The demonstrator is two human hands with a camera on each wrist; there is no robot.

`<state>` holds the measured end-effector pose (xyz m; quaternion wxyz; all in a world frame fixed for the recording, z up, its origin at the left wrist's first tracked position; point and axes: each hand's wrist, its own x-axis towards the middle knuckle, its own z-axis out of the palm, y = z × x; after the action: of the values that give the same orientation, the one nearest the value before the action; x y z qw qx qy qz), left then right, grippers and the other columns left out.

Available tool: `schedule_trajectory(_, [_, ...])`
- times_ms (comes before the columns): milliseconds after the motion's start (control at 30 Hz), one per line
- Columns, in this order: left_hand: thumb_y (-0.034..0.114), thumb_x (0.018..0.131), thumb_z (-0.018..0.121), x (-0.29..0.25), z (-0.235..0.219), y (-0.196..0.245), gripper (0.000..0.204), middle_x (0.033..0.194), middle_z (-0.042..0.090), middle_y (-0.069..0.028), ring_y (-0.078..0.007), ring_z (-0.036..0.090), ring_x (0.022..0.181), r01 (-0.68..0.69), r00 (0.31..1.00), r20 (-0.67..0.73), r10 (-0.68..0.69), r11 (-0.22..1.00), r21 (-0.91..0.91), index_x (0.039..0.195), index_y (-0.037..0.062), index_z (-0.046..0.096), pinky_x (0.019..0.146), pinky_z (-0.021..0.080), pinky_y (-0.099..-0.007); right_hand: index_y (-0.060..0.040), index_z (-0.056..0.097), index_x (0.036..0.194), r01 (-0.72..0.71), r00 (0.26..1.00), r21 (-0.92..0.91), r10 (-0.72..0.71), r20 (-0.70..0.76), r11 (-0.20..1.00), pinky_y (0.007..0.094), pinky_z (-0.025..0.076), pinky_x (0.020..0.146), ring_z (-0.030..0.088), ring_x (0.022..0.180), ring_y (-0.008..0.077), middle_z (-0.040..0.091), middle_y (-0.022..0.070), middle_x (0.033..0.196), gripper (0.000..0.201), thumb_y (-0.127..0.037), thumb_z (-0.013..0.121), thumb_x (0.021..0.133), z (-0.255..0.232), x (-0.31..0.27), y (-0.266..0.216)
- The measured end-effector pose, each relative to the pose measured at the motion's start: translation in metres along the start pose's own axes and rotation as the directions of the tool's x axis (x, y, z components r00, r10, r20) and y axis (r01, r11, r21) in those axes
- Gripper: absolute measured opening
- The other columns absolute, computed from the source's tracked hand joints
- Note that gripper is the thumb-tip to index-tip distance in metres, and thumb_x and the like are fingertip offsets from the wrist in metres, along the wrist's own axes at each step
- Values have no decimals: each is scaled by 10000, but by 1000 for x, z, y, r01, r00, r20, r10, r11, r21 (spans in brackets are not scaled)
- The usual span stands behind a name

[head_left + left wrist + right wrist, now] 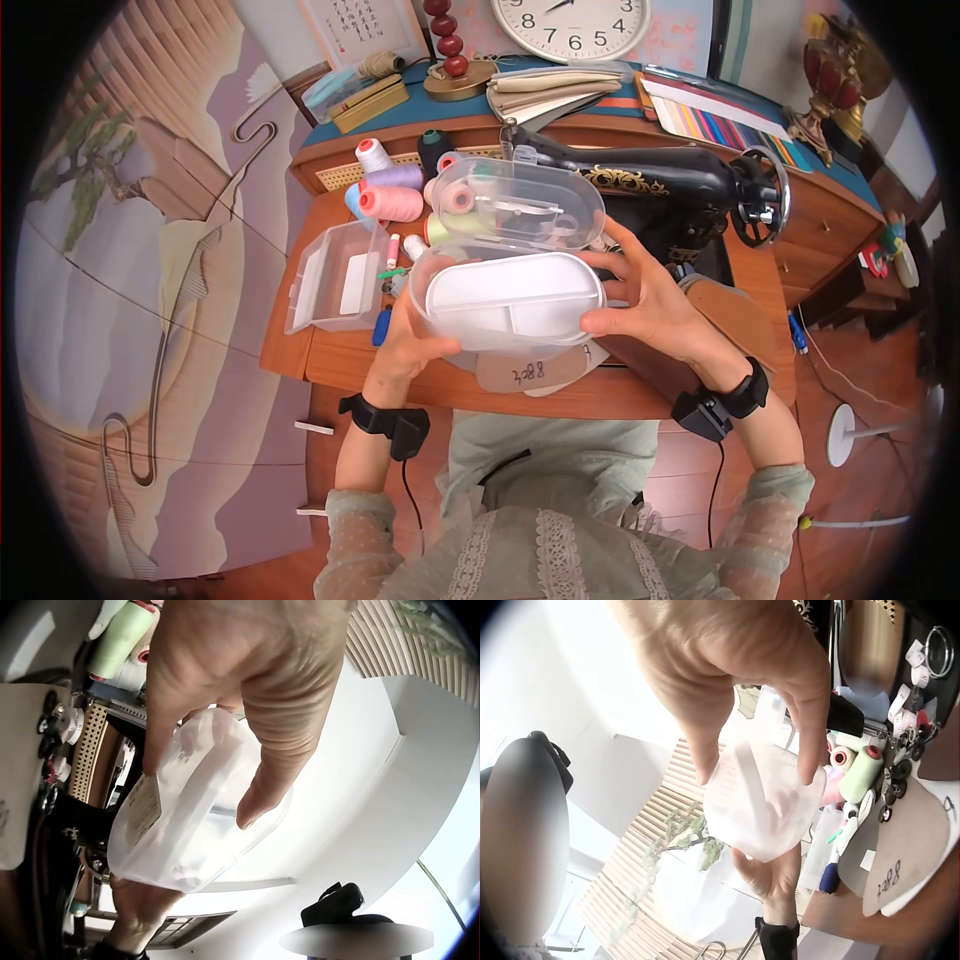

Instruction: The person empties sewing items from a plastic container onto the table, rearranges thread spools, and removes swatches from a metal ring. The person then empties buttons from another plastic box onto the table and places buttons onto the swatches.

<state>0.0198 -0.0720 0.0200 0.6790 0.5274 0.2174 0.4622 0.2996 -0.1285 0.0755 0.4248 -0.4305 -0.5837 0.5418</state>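
Note:
Both hands hold a translucent oval plastic box point(462, 338) above the front of the table, one hand at each end. Inside it sits a white divided tray point(485, 285), whose compartments look bare. The clear lid point(540, 205) stands open at the far side. My left hand point(405, 335) grips the left end, thumb along the near wall. At the right end, my right hand point(650, 305) has its thumb at the near rim and fingers round the far side. In the left wrist view a printed label point(142, 810) shows on the box's wall.
A black sewing machine point(640, 172) stands behind to the right. Thread spools point(392, 203) crowd the back left, beside another clear box point(312, 295). Under the held box lies a brown pattern piece point(525, 373) with handwritten digits. Black buttons point(900, 771) lie nearby.

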Motion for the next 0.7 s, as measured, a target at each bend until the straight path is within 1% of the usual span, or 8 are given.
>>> schedule_trajectory(100, [148, 541, 872, 2, 2, 2, 972, 1349, 464, -157, -252, 437, 1257, -9, 999, 41, 7, 1000, 29, 1348, 29, 344, 1065, 333, -368, -13, 48, 1477, 114, 993, -7, -114, -20, 993, 346, 556, 736, 592, 1025, 242, 535, 175, 1253, 1054, -211, 784, 750, 0, 0, 6])
schedule_trajectory(133, [148, 541, 872, 3, 4, 4, 972, 1349, 464, -157, -252, 437, 1257, -9, 999, 40, 8, 1000, 29, 1348, 29, 344, 1065, 333, -368, -13, 48, 1477, 114, 993, -7, -114, -19, 993, 346, 556, 736, 592, 1025, 242, 535, 175, 1253, 1054, -211, 784, 750, 0, -2, 1])
schedule_trajectory(200, [153, 552, 873, 6, 14, 8, 968, 1357, 456, -148, -242, 430, 1260, -43, 998, 56, 37, 994, 98, 1350, 23, 340, 1066, 328, -364, -24, 78, 1476, -82, 992, 118, 92, -83, 990, 306, 577, 661, 621, 949, 198, 596, 137, 1165, 926, -106, 710, 804, 3, -5, -19])
schedule_trajectory(333, [147, 571, 872, 17, 27, 14, 956, 1367, 443, -126, -225, 410, 1271, -95, 994, 77, 81, 976, 196, 1355, 26, 339, 1069, 316, -356, -37, 167, 1468, 14, 985, 96, 3, -174, 995, 247, 574, 577, 636, 878, 147, 628, 101, 1102, 787, -14, 622, 826, -8, -6, -13])
schedule_trajectory(400, [110, 595, 861, 24, 34, 17, 939, 1362, 437, -100, -212, 389, 1281, -192, 971, 202, 125, 914, 357, 1365, 31, 329, 1073, 303, -350, -30, 189, 1462, 28, 975, 48, -17, -223, 998, 235, 568, 550, 641, 845, 137, 638, 106, 1081, 772, -2, 614, 819, -16, -10, -20])
schedule_trajectory(533, [47, 633, 842, 38, 58, 16, 923, 1372, 402, -107, -218, 381, 1284, -180, 966, 213, 146, 972, 151, 1381, 25, 302, 1078, 294, -350, 4, 215, 1447, 89, 947, -17, -90, -308, 996, 227, 564, 535, 647, 804, 121, 652, 114, 1066, 740, 1, 596, 813, -29, -19, -34])
schedule_trajectory(600, [17, 661, 819, 45, 63, 18, 907, 1380, 383, -117, -219, 391, 1277, -226, 941, 284, 182, 965, 130, 1393, 19, 284, 1065, 331, -364, 17, 244, 1436, 117, 929, -82, -138, -345, 990, 225, 561, 528, 646, 798, 113, 660, 99, 1045, 712, -9, 589, 814, -38, -23, -44])
schedule_trajectory(700, [-40, 723, 751, 50, 70, 22, 807, 1383, 377, -119, -225, 432, 1256, -167, 945, 288, 153, 986, 25, 1389, 10, 298, 996, 438, -370, 31, 293, 1414, 114, 898, -161, -171, -405, 980, 211, 551, 477, 639, 790, 104, 661, 93, 1022, 670, -35, 576, 810, -57, -27, -54])
